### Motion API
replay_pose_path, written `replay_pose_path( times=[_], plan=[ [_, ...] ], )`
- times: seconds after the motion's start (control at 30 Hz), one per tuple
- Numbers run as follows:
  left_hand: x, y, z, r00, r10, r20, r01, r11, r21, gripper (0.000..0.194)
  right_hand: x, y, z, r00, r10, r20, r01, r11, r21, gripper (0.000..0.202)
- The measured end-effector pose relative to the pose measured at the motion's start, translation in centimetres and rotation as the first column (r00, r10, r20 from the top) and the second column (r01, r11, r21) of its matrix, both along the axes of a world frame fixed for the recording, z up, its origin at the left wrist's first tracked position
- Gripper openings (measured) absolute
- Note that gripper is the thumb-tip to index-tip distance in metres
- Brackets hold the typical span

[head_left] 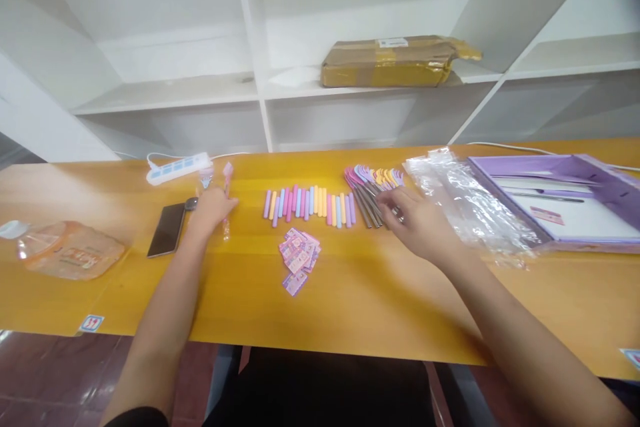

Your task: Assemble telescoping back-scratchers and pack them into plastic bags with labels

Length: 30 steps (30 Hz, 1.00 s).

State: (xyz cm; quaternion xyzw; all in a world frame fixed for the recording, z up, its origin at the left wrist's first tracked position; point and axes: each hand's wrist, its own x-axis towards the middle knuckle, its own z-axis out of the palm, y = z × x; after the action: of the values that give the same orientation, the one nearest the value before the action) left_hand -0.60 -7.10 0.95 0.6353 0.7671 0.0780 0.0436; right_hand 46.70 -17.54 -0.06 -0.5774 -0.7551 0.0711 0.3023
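Observation:
My left hand (213,208) rests at the left of the table, thumb stretched to the right, other fingers partly hidden. It lies between two slim clear-wrapped pieces: one with a pink top (227,173), the other with a bluish-purple top (205,180). My right hand (417,219) is over the right side of a fanned bunch of dark rods with curved pink, lilac and yellow heads (367,190). Its fingers are bent and apart at the rods' lower part. Between the hands lies a row of pastel sticks (310,203), with a pile of small pink printed cards (300,255) below.
Clear plastic bags (460,193) lie right of the rods, beside a purple open box (590,213) holding a pen and card. At left are a phone (167,230), a power strip (179,168) and an orange bottle (70,248). A taped carton (387,63) sits on the shelf.

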Motion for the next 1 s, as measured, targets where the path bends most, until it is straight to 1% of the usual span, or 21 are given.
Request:
replay_pose_path(
  times=[0.07, 0.1, 0.17, 0.23, 0.27, 0.3, 0.33, 0.37, 0.4, 0.43, 0.47, 0.53, 0.6, 0.67, 0.73, 0.77, 0.8, 0.87, 0.9, 0.93, 1.0],
  plan=[
    [2.2, -1.3, 1.1, 0.994, -0.089, 0.056, 0.088, 0.996, 0.012, 0.033, -1.5, -0.7, -0.1, 0.976, 0.067, -0.209, -0.088, 0.992, -0.094, 0.031],
    [3.6, -2.2, 1.5, 0.984, -0.15, 0.093, 0.148, 0.989, 0.027, 0.032, -2.3, -0.8, -0.3, 0.937, 0.08, -0.339, -0.144, 0.975, -0.169, 0.036],
    [6.8, -4.5, 1.8, 0.899, -0.357, 0.254, 0.337, 0.934, 0.119, 0.033, -3.8, -0.8, -1.0, 0.805, 0.034, -0.592, -0.282, 0.901, -0.331, 0.053],
    [9.9, -6.9, 1.5, 0.766, -0.54, 0.349, 0.523, 0.839, 0.152, 0.037, -5.1, -0.5, -2.0, 0.635, -0.069, -0.769, -0.414, 0.811, -0.414, 0.069],
    [11.3, -8.1, 1.2, 0.705, -0.604, 0.372, 0.598, 0.788, 0.147, 0.038, -5.7, -0.4, -2.5, 0.542, -0.118, -0.832, -0.462, 0.785, -0.413, 0.071],
    [12.4, -9.2, 0.7, 0.629, -0.673, 0.39, 0.679, 0.72, 0.146, 0.038, -6.1, -0.3, -3.0, 0.452, -0.16, -0.877, -0.488, 0.779, -0.394, 0.069],
    [13.4, -10.1, 0.2, 0.549, -0.732, 0.402, 0.749, 0.645, 0.151, 0.039, -6.5, -0.3, -3.4, 0.371, -0.191, -0.909, -0.492, 0.79, -0.367, 0.065],
    [14.1, -10.8, -0.4, 0.483, -0.762, 0.432, 0.789, 0.593, 0.163, 0.042, -6.8, -0.4, -3.8, 0.307, -0.212, -0.928, -0.479, 0.808, -0.344, 0.061],
    [14.7, -11.3, -1.0, 0.431, -0.757, 0.49, 0.802, 0.57, 0.176, 0.049, -7.0, -0.6, -4.1, 0.263, -0.226, -0.938, -0.463, 0.823, -0.329, 0.058],
    [15.1, -11.7, -1.6, 0.397, -0.716, 0.574, 0.79, 0.585, 0.184, 0.058, -7.2, -0.9, -4.3, 0.235, -0.234, -0.944, -0.461, 0.828, -0.32, 0.057],
    [15.5, -11.9, -2.3, 0.367, -0.636, 0.679, 0.758, 0.628, 0.178, 0.07, -7.4, -1.2, -4.4, 0.217, -0.237, -0.947, -0.484, 0.816, -0.315, 0.055],
    [16.0, -12.1, -3.7, 0.261, -0.405, 0.876, 0.695, 0.709, 0.121, 0.088, -7.9, -2.0, -4.7, 0.187, -0.234, -0.954, -0.579, 0.758, -0.3, 0.052],
    [16.6, -12.3, -4.9, 0.111, -0.22, 0.969, 0.703, 0.707, 0.08, 0.083, -8.4, -2.7, -4.9, 0.16, -0.215, -0.963, -0.664, 0.699, -0.266, 0.049],
    [17.1, -12.7, -5.8, 0.015, -0.15, 0.989, 0.729, 0.679, 0.092, 0.066, -8.7, -3.1, -5.1, 0.168, -0.186, -0.968, -0.703, 0.666, -0.25, 0.047],
    [17.3, -13.2, -6.2, 0.002, -0.135, 0.991, 0.749, 0.657, 0.088, 0.059, -8.7, -3.1, -5.3, 0.216, -0.15, -0.965, -0.682, 0.684, -0.259, 0.048],
    [17.3, -13.5, -6.3, 0.007, -0.12, 0.993, 0.763, 0.642, 0.072, 0.06, -8.5, -2.9, -5.3, 0.257, -0.125, -0.958, -0.634, 0.726, -0.265, 0.051],
    [17.3, -13.8, -6.3, 0.01, -0.095, 0.995, 0.779, 0.625, 0.051, 0.065, -8.2, -2.8, -5.4, 0.307, -0.096, -0.947, -0.558, 0.787, -0.261, 0.054],
    [17.2, -14.3, -6.2, 0.003, -0.026, 1.0, 0.797, 0.604, 0.013, 0.073, -7.3, -2.4, -5.4, 0.444, -0.017, -0.896, -0.363, 0.911, -0.197, 0.062],
    [17.1, -14.4, -6.1, -0.009, 0.011, 1.0, 0.796, 0.606, 0.0, 0.075, -6.8, -2.3, -5.4, 0.524, 0.025, -0.852, -0.274, 0.951, -0.141, 0.064],
    [17.1, -14.5, -6.1, -0.024, 0.045, 0.999, 0.791, 0.612, -0.009, 0.077, -6.4, -2.3, -5.3, 0.601, 0.062, -0.797, -0.205, 0.976, -0.079, 0.063],
    [17.2, -14.6, -6.0, -0.055, 0.09, 0.994, 0.788, 0.616, -0.012, 0.08, -5.8, -2.3, -5.0, 0.735, 0.125, -0.667, -0.144, 0.989, 0.027, 0.051]
  ],
)
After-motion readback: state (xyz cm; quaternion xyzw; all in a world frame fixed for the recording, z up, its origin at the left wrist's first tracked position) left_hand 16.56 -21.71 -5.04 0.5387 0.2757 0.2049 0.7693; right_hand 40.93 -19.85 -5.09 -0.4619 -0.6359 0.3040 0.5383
